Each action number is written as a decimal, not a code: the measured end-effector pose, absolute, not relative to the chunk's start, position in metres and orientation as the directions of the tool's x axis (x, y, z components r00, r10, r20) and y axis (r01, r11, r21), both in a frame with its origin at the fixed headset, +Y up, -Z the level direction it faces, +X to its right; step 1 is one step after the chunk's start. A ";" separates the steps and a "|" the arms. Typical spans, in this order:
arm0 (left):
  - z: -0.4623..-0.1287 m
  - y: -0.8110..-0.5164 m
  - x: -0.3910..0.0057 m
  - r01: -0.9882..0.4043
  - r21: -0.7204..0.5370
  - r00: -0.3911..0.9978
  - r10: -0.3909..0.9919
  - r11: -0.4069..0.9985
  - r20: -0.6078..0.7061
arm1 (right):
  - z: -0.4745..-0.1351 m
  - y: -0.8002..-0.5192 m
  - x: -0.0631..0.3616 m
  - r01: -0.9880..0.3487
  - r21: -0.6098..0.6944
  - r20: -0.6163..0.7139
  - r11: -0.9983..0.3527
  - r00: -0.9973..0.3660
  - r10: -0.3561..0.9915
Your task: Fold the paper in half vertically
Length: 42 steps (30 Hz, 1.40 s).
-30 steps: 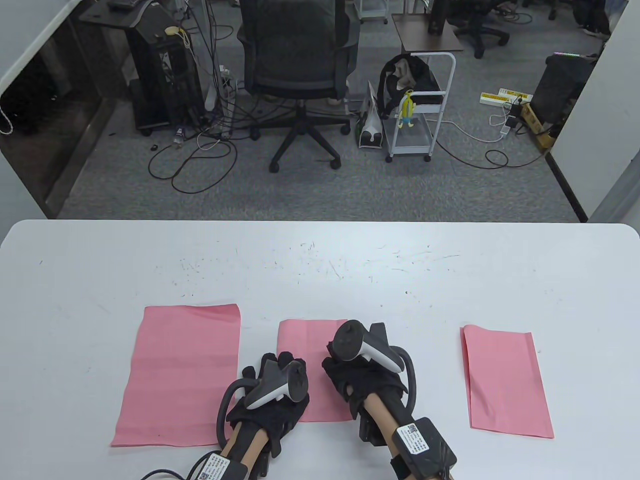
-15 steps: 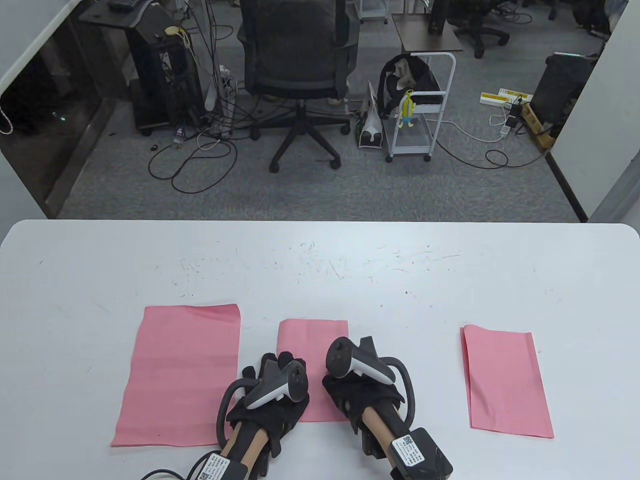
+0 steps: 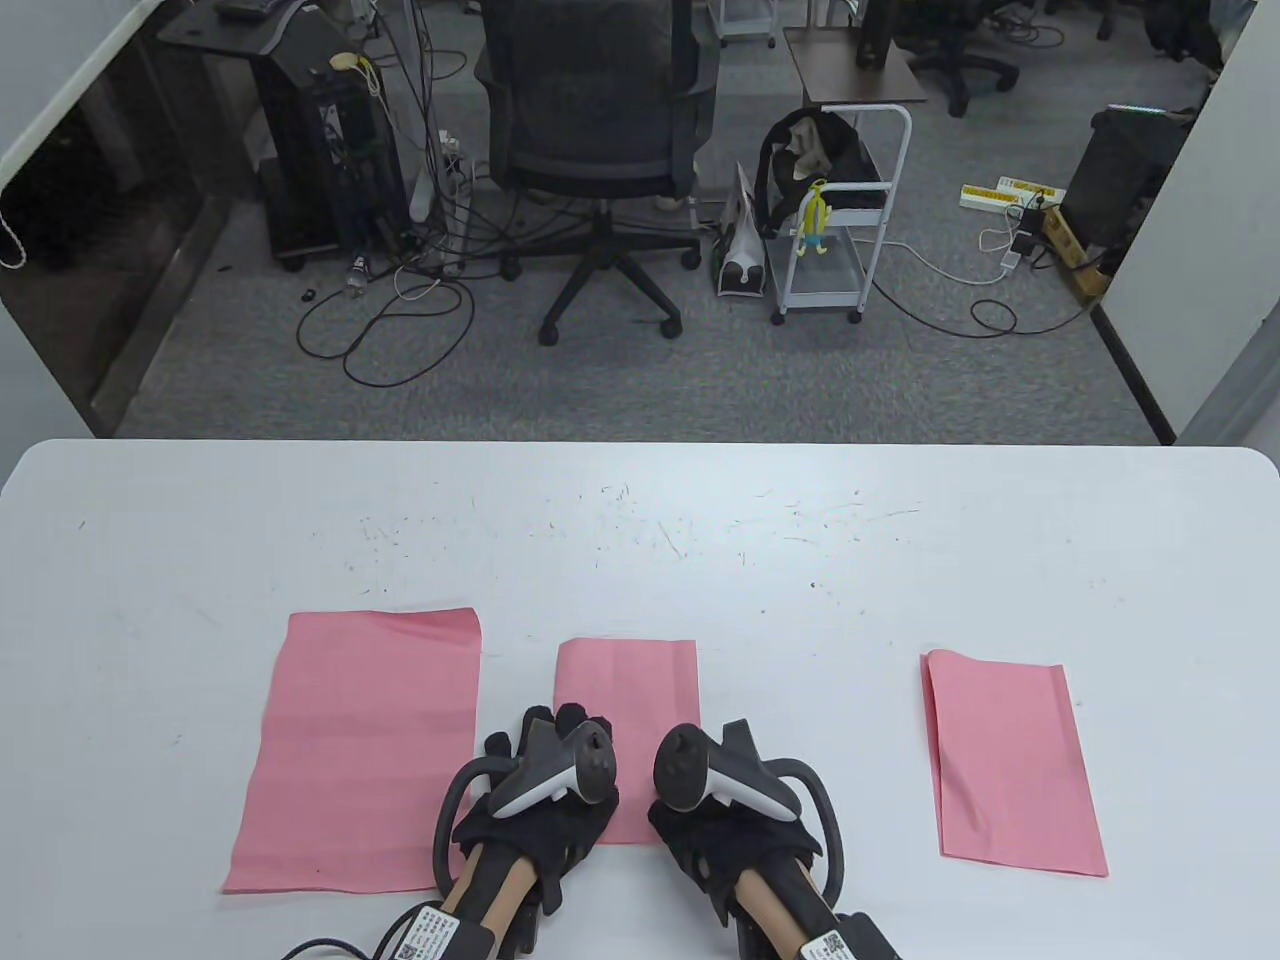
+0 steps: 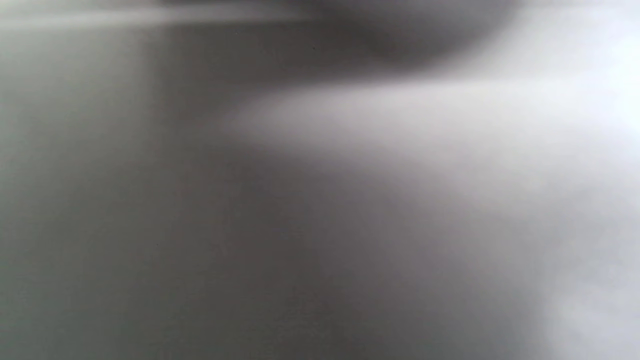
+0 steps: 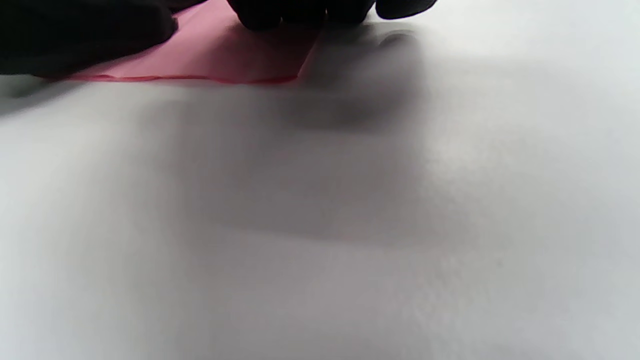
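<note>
From above, my left hand (image 3: 535,800) and right hand (image 3: 722,815) rest on the near end of the already halved middle paper (image 3: 628,700), finger spread hidden; left wrist shows blur; right wrist shows fingertips (image 5: 260,17) pressing its corner, so only creasing remains.

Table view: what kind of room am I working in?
Probably an office or lab: a white table faces an office chair, a wheeled cart and loose cables on grey carpet.

Ahead of my hands, the far half of the white table (image 3: 640,520) lies bare. Flat pink sheets flank me: an unfolded sheet (image 3: 360,750) just to the left, a folded sheet (image 3: 1010,765) well to the right, with bare table between.
</note>
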<state>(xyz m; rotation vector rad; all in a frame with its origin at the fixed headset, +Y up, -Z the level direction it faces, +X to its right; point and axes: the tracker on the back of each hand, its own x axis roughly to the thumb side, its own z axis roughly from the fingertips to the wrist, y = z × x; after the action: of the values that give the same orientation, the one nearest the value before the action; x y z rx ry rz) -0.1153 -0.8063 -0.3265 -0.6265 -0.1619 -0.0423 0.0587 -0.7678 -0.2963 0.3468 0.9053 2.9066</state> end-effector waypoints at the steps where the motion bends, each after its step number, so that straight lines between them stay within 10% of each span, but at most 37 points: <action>1: -0.326 -0.806 -0.115 0.088 -0.580 0.986 0.010 0.810 0.164 | -0.292 -0.768 0.059 -0.004 0.570 0.195 -0.822 -0.971 0.140; 20: -0.327 -0.806 -0.115 0.091 -0.580 0.986 0.008 0.810 0.165 | -0.271 -0.768 0.060 0.007 0.575 0.209 -0.818 -0.968 0.138; 27: -0.326 -0.806 -0.116 0.089 -0.578 0.986 0.009 0.811 0.165 | -0.310 -0.751 0.080 -0.246 0.564 0.016 -0.788 -0.951 0.308; 42: -0.326 -0.806 -0.116 0.084 -0.580 0.987 0.014 0.810 0.162 | -0.368 -0.797 0.092 -0.340 0.525 -0.201 -0.780 -0.940 0.274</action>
<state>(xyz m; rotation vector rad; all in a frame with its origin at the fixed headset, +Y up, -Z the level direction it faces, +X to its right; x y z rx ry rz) -0.1156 -0.8063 -0.3259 -0.6260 -0.1622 -0.0373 0.0921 -0.7970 -0.3679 -0.1622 0.8238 2.6863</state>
